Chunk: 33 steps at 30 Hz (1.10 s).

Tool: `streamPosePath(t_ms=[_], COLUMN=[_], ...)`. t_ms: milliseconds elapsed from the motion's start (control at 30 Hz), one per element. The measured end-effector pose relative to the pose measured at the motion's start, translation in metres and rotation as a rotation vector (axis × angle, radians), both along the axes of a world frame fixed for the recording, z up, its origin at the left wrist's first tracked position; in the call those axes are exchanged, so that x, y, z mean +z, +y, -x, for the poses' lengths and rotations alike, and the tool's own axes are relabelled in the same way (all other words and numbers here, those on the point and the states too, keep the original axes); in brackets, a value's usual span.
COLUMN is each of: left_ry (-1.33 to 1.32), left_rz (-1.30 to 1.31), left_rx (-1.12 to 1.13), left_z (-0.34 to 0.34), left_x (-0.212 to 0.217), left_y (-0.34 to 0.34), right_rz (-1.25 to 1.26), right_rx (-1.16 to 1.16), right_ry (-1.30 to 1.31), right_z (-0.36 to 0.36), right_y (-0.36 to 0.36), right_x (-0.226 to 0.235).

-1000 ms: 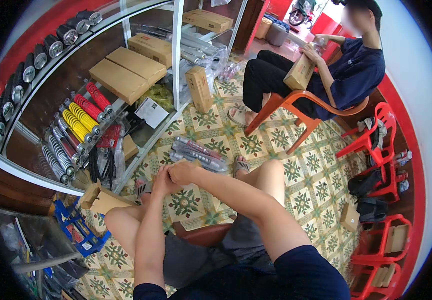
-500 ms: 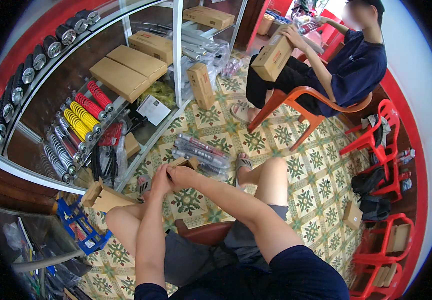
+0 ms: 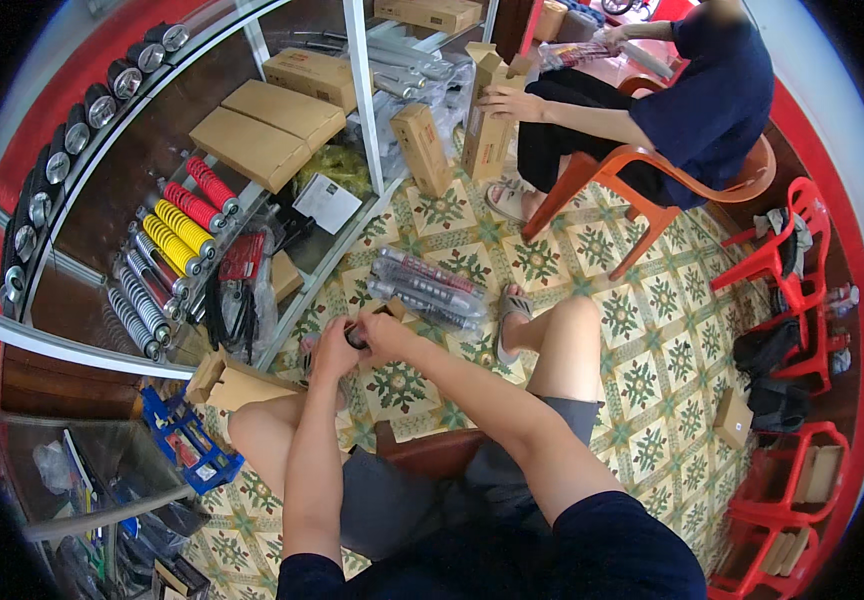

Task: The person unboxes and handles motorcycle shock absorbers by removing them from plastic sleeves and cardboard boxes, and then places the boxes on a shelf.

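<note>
My left hand point(image 3: 335, 350) and my right hand point(image 3: 385, 338) meet in front of my knees, fingers curled. Between them shows a small dark rounded part point(image 3: 355, 337), mostly hidden; my left hand grips it. The right hand's fingers press close against it, and what they hold is hidden. Just beyond the right hand, a piece of a brown cardboard box point(image 3: 391, 307) sticks out. On the tiled floor ahead lie several plastic-wrapped shock absorbers point(image 3: 427, 290). An opened cardboard box point(image 3: 247, 388) sits beside my left knee.
A glass display case point(image 3: 364, 120) at left holds coloured shock absorbers point(image 3: 180, 235) and boxes. Ahead right, a person in an orange chair point(image 3: 602, 185) steadies an upright opened box point(image 3: 489, 135) and holds a wrapped shock absorber point(image 3: 577, 55). Red chairs point(image 3: 802, 450) line the right wall.
My hands have tilted, and the dark part now shows between them. The other person has lowered their box from the lap to the floor, upright with flaps open. My view has shifted slightly.
</note>
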<state>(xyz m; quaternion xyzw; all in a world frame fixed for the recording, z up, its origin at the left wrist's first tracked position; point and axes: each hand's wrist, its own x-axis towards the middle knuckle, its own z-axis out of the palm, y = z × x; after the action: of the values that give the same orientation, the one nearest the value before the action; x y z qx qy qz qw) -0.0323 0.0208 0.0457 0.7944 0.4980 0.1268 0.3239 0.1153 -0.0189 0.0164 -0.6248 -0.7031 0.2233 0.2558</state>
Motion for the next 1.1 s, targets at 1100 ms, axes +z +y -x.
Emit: streamPosePath(t_ms=[1100], left_ry=[-0.013], left_rz=[0.338], left_rx=[-0.175], left_z=[0.004], left_x=[0.020], left_y=[0.019], right_rz=[0.182], right_rx=[0.152], right_ry=[-0.229], right_z=[-0.011], right_y=[-0.001], right_x=[0.017])
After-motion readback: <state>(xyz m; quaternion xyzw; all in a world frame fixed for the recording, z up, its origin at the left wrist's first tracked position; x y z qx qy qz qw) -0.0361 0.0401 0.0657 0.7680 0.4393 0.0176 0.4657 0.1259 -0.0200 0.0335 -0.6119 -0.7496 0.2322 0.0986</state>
